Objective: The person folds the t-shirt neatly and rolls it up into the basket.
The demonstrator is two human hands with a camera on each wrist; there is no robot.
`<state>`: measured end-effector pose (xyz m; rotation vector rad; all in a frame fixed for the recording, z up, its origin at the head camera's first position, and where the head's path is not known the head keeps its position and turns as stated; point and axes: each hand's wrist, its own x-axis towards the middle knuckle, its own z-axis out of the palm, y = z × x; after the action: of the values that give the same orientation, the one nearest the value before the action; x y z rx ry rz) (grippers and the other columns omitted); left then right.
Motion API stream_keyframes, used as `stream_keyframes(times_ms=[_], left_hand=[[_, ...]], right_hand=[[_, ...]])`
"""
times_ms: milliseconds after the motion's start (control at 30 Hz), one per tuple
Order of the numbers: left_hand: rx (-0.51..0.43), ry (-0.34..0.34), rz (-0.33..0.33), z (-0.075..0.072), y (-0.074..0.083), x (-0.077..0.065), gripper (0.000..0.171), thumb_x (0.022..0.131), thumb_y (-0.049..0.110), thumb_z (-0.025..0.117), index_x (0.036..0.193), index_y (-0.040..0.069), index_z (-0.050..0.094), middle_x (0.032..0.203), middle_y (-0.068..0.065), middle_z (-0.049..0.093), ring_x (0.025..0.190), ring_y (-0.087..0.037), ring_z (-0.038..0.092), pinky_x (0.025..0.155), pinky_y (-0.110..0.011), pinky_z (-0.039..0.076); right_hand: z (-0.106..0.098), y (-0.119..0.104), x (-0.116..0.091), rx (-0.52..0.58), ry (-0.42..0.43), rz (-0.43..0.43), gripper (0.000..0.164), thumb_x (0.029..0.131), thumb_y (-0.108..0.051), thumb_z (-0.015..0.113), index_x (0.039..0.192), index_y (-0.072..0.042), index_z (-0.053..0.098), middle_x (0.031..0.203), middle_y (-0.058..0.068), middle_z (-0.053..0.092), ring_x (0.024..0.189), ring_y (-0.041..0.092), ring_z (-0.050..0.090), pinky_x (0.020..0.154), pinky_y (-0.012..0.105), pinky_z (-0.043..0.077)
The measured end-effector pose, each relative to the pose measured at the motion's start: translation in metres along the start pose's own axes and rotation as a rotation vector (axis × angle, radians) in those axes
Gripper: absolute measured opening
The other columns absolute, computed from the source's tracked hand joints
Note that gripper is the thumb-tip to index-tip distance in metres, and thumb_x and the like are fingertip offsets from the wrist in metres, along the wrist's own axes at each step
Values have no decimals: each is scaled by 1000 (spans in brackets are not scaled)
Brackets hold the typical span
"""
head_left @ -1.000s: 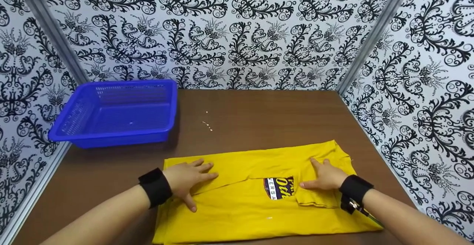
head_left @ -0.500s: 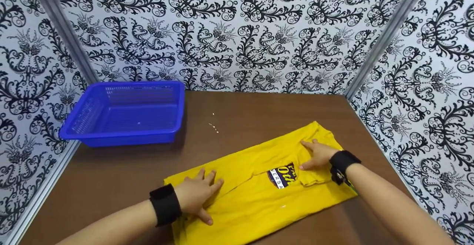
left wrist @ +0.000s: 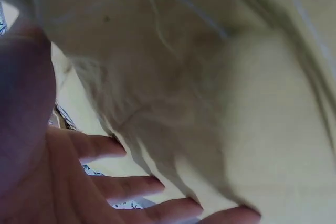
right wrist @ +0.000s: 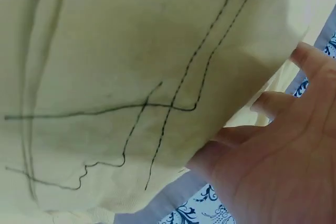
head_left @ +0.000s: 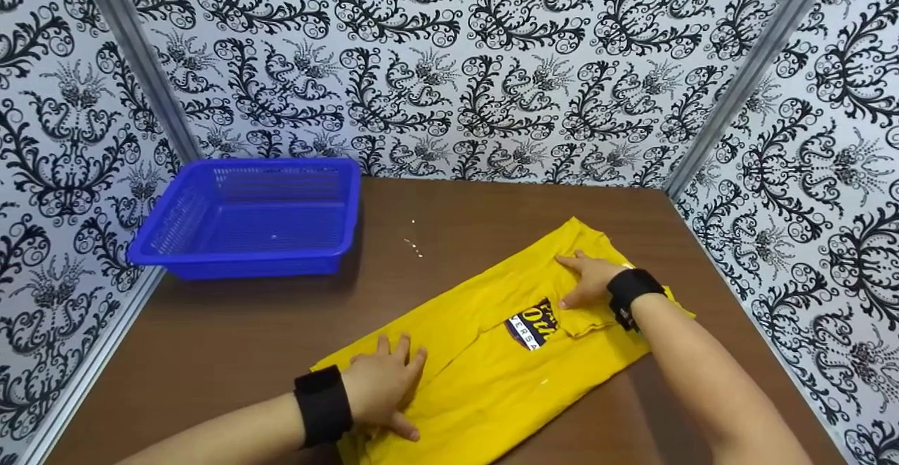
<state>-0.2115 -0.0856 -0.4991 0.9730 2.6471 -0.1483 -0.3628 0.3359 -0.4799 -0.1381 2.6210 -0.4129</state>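
Note:
A yellow T-shirt [head_left: 463, 352], folded into a long strip, lies slantwise on the table, its right end farther back. A dark printed badge with yellow and white lettering [head_left: 532, 324] shows near its middle. My left hand [head_left: 383, 385] rests with spread fingers on the near left end. On the folded sleeve at the far right end lies my right hand [head_left: 593, 281], fingers spread. In the left wrist view the fingertips [left wrist: 181, 208] touch the pale-looking cloth. Loose dark thread and stitched seams [right wrist: 173, 103] show on the fabric in the right wrist view.
A blue plastic basket [head_left: 246, 265] stands at the back left of the brown table [head_left: 484, 205]. Small white specks [head_left: 414, 246] lie on the tabletop right of it. Patterned walls [head_left: 449, 64] enclose the back and both sides.
The T-shirt has turned on the table with both hands on it: its right end has swung away and its left end nearer. The head view has shifted slightly.

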Motion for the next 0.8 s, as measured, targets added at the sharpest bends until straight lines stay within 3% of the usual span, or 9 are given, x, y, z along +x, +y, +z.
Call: stream_keyframes(times_ms=[133,300,433,533,600,733,800], left_hand=[[89,95,89,-4,-9,4,115,64,94,47,147,15,42,136,-20,50,112,-42,56,73,-48,56],[114,170,238,-11,-31,18,99,66,93,44,129,17,56,113,-10,55,94,-29,56,73,-43,53],[120,185,363,-11,-49,32,97,67,90,50,136,22,53,134,-8,53,114,-33,55,88,-44,53],[180,166,422,-11,-56,44,103,67,90,51,148,27,43,152,-6,42,132,-37,46,100,-48,47],[248,168,447,-11,-59,53,105,65,90,53,151,30,38,155,-4,38,136,-37,43,101,-48,46],[381,190,478,-14,-58,67,115,58,93,53,153,32,32,156,-8,35,135,-35,44,96,-44,50],[416,192,497,-14,-55,73,120,55,95,52,154,32,29,156,-10,34,135,-34,44,94,-43,51]], right_hand=[[2,-7,-14,-43,55,7,98,78,-55,75,156,-19,27,160,27,8,142,55,13,111,68,16],[14,-20,-32,-141,156,35,92,88,-57,63,154,-5,27,154,34,21,138,58,21,110,67,20],[25,-22,-42,-85,159,17,97,90,-63,56,151,7,25,146,36,36,132,48,41,106,60,35],[35,-22,-47,-28,150,32,102,89,-66,54,150,9,24,144,35,41,122,40,51,100,54,41],[41,-23,-50,2,167,38,102,88,-66,54,150,9,25,143,34,43,119,38,53,98,53,42],[50,-28,-56,46,195,55,99,88,-64,57,151,6,26,116,25,64,96,32,61,85,46,47],[55,-30,-59,33,201,61,97,88,-63,57,151,4,27,112,23,65,91,33,62,80,46,46]])
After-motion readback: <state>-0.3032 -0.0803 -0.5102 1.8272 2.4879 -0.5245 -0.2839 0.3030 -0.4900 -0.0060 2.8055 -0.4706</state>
